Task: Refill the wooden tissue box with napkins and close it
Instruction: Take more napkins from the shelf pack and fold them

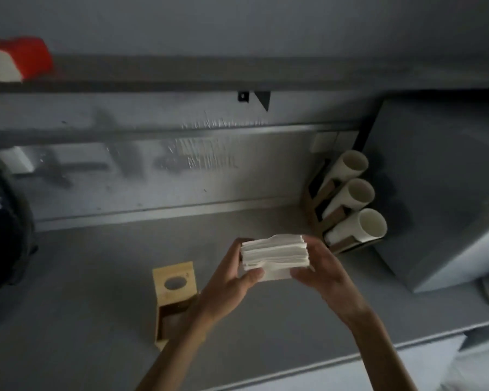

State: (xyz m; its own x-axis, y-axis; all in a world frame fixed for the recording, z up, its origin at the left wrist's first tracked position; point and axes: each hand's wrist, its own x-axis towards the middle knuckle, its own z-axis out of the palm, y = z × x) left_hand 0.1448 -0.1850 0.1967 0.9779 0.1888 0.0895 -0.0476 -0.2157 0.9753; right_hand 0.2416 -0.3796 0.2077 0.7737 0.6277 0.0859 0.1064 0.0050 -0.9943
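Observation:
A thick stack of white napkins (275, 253) is held above the grey counter (82, 292) between both my hands. My left hand (235, 275) grips its left end, thumb under the front edge. My right hand (319, 266) grips its right end. Lower left of the stack, the wooden tissue box (164, 320) stands open on the counter, partly hidden behind my left forearm. Its wooden lid (174, 280) with an oval hole is slid back and sticks out past the box's far end. I cannot see what the box holds inside.
A cardboard holder with three stacks of white paper cups (356, 193) lies at the back right, against a grey appliance (441, 193). A steel backsplash runs behind the counter. A dark object sits at the far left (0, 221). A red and white item rests on the shelf (17, 59).

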